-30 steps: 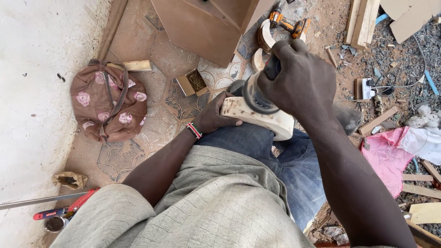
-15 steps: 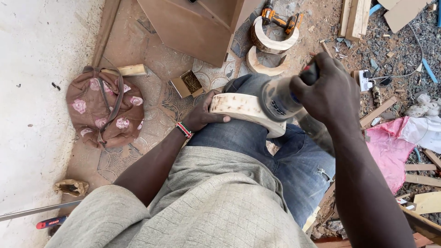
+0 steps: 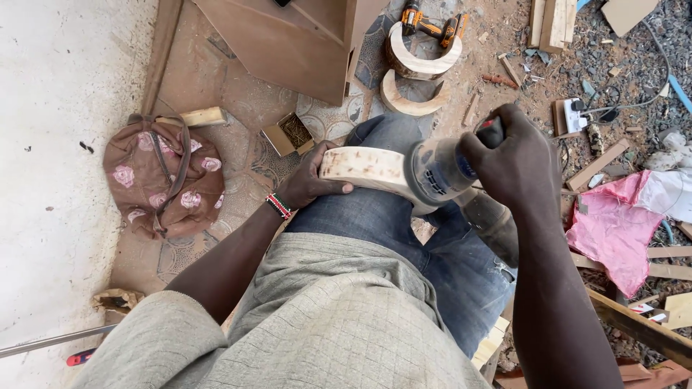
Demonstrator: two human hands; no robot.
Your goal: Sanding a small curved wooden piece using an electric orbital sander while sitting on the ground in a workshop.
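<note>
A curved pale wooden piece (image 3: 364, 169) rests across my denim-covered thigh. My left hand (image 3: 310, 180), with a beaded wristband, grips its left end. My right hand (image 3: 513, 160) is closed around a grey power sander (image 3: 436, 173), whose round head presses against the right part of the wooden piece. The sander's far end is hidden under my fingers.
Two more curved wooden pieces (image 3: 414, 68) and an orange cordless drill (image 3: 429, 25) lie ahead on the tiled floor. A small box of screws (image 3: 288, 133) and a floral brown bag (image 3: 164, 176) sit left. A power strip (image 3: 577, 115), pink cloth (image 3: 613, 223) and wood scraps lie right.
My right hand has carried the sander from the left-middle of the wooden piece toward its right end. My left hand stays gripped on the left end.
</note>
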